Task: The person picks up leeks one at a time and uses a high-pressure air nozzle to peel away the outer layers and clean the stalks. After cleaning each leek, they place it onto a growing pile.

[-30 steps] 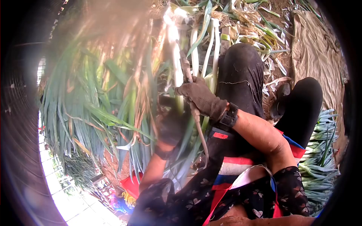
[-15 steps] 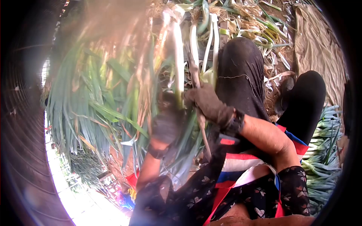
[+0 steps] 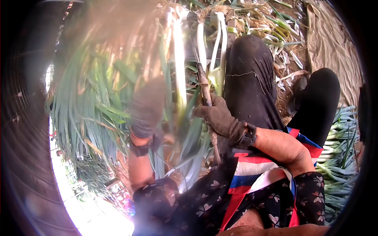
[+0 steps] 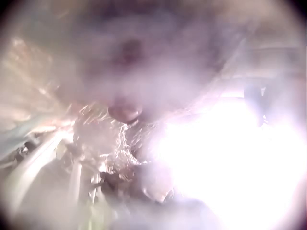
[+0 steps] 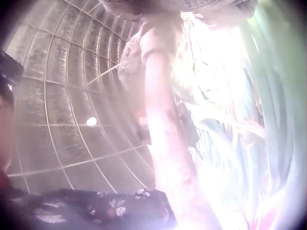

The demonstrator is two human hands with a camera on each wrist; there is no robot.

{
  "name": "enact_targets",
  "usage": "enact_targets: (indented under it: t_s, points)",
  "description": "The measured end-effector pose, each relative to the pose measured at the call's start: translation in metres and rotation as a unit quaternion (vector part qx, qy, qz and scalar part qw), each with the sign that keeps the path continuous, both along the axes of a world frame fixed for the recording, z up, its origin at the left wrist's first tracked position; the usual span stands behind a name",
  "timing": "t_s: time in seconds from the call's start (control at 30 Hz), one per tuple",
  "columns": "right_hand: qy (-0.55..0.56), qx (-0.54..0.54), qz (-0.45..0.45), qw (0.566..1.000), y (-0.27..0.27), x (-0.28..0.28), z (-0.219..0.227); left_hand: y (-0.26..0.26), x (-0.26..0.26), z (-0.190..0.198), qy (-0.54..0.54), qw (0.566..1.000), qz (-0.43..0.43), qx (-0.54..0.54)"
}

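In the head view my gloved right hand [image 3: 222,120] grips a brown wand [image 3: 204,88] with a thin tip, its tail running down toward the lap. In the right wrist view a pale, glaring tube [image 5: 165,115] hangs from the glove [image 5: 211,7]. My left hand [image 3: 147,106], also gloved and blurred, is over the green onion leaves [image 3: 94,98]; whether it holds anything I cannot tell. Between the hands lies a long green onion [image 3: 179,67] with a white stalk. More white stalks [image 3: 201,45] with roots at the far end lie beside the knee.
Peeled leaves and dry scraps [image 3: 264,25] litter the ground beyond the knee [image 3: 252,63]. A tan cloth [image 3: 332,51] lies at upper right. Stacked green onions [image 3: 336,157] are at lower right. Curved ribbed sheeting [image 3: 27,137] rises at left. Glare washes out much of the left wrist view.
My left hand has come away from the white stalk and swung left over the leaves. My right hand still grips the wand, shifted slightly right and down.
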State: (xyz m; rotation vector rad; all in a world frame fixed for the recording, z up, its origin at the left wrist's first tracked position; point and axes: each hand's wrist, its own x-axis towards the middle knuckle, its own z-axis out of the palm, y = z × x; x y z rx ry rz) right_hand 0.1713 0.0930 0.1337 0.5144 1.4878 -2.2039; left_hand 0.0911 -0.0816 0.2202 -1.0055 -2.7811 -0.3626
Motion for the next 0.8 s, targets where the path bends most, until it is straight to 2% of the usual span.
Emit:
enact_targets:
  t_s: [0.07,0.1,0.17,0.27,0.37,0.43,0.47,0.53,0.6,0.63,0.73,0.77,0.8]
  points:
    - [-0.003,-0.015,0.020,1.000,-0.004,0.000,-0.005,-0.014,-0.026,0.011,0.162,0.983,0.012,-0.088]
    - [-0.001,-0.033,0.002,0.999,-0.004,0.000,-0.004,-0.018,-0.038,0.016,0.175,0.981,0.028,-0.085]
    - [-0.003,-0.071,-0.037,0.997,-0.004,0.003,-0.001,-0.020,-0.057,0.027,0.174,0.981,0.054,-0.064]
    - [-0.009,-0.064,-0.095,0.993,-0.010,-0.004,-0.008,-0.011,-0.085,0.033,0.156,0.983,0.097,-0.031]
    - [-0.017,-0.075,-0.084,0.993,-0.010,-0.004,-0.003,-0.005,-0.126,0.028,0.122,0.979,0.159,-0.037]
    - [-0.019,-0.065,-0.055,0.996,-0.008,0.001,-0.003,-0.010,-0.155,0.007,0.094,0.969,0.210,-0.088]
    - [-0.017,-0.048,-0.033,0.998,-0.006,0.003,-0.005,-0.011,-0.155,-0.006,0.120,0.967,0.200,-0.107]
    - [-0.011,-0.036,-0.010,0.999,-0.002,0.002,-0.005,-0.008,-0.122,-0.037,0.153,0.968,0.159,-0.116]
    - [-0.013,-0.045,0.003,0.999,-0.002,0.002,-0.002,-0.007,-0.058,-0.061,0.124,0.969,0.154,-0.150]
    - [-0.010,-0.057,0.024,0.998,-0.004,0.004,-0.004,-0.012,-0.034,-0.071,0.036,0.952,0.221,-0.211]
    - [-0.005,-0.076,0.111,0.991,-0.009,0.006,-0.008,-0.049,0.000,-0.128,0.030,0.880,0.376,-0.289]
    - [-0.007,-0.075,0.150,0.986,-0.011,0.006,-0.008,-0.065,0.006,-0.139,0.044,0.862,0.398,-0.311]
    - [-0.009,-0.073,0.187,0.980,-0.011,0.007,-0.007,-0.070,0.011,-0.135,0.059,0.843,0.419,-0.332]
